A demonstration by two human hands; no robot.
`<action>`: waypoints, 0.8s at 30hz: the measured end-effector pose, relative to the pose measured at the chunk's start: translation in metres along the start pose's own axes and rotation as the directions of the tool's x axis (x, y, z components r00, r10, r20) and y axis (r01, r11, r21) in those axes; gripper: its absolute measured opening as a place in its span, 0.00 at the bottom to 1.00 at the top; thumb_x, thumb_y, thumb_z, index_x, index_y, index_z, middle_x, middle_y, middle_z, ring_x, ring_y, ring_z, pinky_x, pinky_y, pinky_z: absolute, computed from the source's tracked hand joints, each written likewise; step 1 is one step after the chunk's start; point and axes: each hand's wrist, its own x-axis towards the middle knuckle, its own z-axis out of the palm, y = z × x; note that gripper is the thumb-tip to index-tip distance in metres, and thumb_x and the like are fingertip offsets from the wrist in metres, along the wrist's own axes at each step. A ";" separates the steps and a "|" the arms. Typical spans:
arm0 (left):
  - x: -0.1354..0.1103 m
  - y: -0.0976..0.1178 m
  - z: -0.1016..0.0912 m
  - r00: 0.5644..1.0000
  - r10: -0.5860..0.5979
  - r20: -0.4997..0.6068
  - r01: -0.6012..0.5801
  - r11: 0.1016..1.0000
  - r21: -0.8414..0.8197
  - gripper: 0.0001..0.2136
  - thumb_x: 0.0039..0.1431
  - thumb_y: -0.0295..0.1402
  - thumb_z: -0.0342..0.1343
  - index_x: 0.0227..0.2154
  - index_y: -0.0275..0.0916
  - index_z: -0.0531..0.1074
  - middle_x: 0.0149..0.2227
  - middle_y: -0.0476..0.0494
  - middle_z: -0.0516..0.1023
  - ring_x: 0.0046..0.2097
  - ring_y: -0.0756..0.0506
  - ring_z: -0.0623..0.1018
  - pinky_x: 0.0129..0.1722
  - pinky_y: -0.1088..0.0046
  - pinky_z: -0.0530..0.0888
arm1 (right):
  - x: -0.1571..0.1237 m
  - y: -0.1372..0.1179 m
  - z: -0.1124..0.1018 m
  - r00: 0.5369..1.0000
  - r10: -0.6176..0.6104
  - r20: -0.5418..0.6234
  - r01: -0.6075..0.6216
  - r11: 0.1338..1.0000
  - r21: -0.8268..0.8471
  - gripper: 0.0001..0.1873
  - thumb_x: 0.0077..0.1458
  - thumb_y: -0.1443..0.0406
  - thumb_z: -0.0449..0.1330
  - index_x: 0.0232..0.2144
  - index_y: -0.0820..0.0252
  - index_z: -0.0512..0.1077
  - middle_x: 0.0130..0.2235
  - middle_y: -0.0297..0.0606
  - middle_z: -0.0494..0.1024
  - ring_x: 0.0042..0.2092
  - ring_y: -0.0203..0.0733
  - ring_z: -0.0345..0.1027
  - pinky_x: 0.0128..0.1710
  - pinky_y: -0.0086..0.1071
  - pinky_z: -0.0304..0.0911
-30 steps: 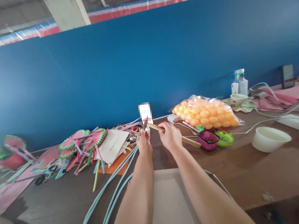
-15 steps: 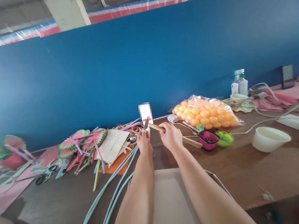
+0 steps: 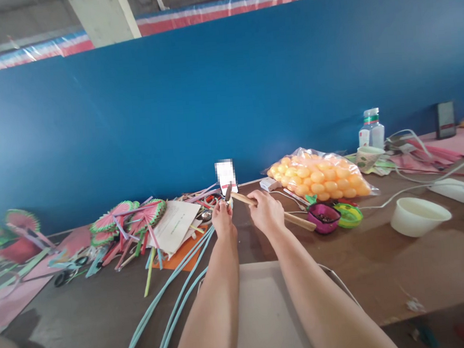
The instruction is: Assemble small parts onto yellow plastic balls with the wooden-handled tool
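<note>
My right hand [image 3: 267, 211] is closed around the wooden handle of a hammer [image 3: 301, 221]. The handle slants from the upper left down to the right, its thick end sticking out past my wrist. At its far left end a small dark head stands just above my left fingertips. My left hand [image 3: 223, 219] has its fingers pinched together below that head. A small shiny bit shows at the fingertips, too small and covered to name. Directly behind stands a white upright phone-like object [image 3: 226, 175], partly blurred out.
Left lie pink-green paper fans [image 3: 149, 217], papers [image 3: 174, 226], scissors [image 3: 62, 277] and pale blue tubes [image 3: 173, 305]. Right are a bag of orange balls [image 3: 321, 175], a purple container [image 3: 323, 226], a green container [image 3: 349, 215], a white bowl [image 3: 412, 225] and bottles [image 3: 372, 129]. A blue partition [image 3: 219, 100] rises behind.
The hammer and my right hand have shifted very slightly to the right. My left hand stays in almost the same place.
</note>
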 end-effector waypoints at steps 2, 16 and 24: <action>-0.001 0.001 -0.001 0.999 -0.038 0.012 0.038 0.999 -0.017 0.03 0.59 0.31 0.57 0.34 0.38 0.71 0.30 0.48 0.72 0.29 0.55 0.74 0.36 0.79 0.72 | 0.000 0.000 0.000 1.000 -0.013 -0.010 0.013 1.000 0.005 0.13 0.54 0.70 0.56 0.41 0.50 0.72 0.43 0.36 0.76 0.44 0.43 0.70 0.43 0.35 0.55; 0.006 -0.001 -0.003 0.990 -0.143 -0.001 0.142 0.982 -0.120 0.08 0.63 0.34 0.54 0.33 0.35 0.71 0.32 0.44 0.74 0.30 0.54 0.75 0.33 0.81 0.73 | 0.001 0.003 0.007 0.999 -0.045 -0.010 0.045 0.999 0.011 0.12 0.54 0.70 0.57 0.40 0.51 0.72 0.42 0.35 0.76 0.43 0.42 0.69 0.42 0.35 0.55; 0.005 0.001 -0.002 0.982 -0.183 -0.039 0.176 0.974 -0.140 0.10 0.63 0.37 0.53 0.31 0.35 0.70 0.32 0.43 0.73 0.32 0.53 0.76 0.34 0.81 0.75 | 0.001 0.003 0.009 0.999 -0.039 0.012 0.039 0.999 0.008 0.11 0.53 0.70 0.57 0.39 0.51 0.72 0.42 0.35 0.76 0.43 0.42 0.69 0.42 0.35 0.54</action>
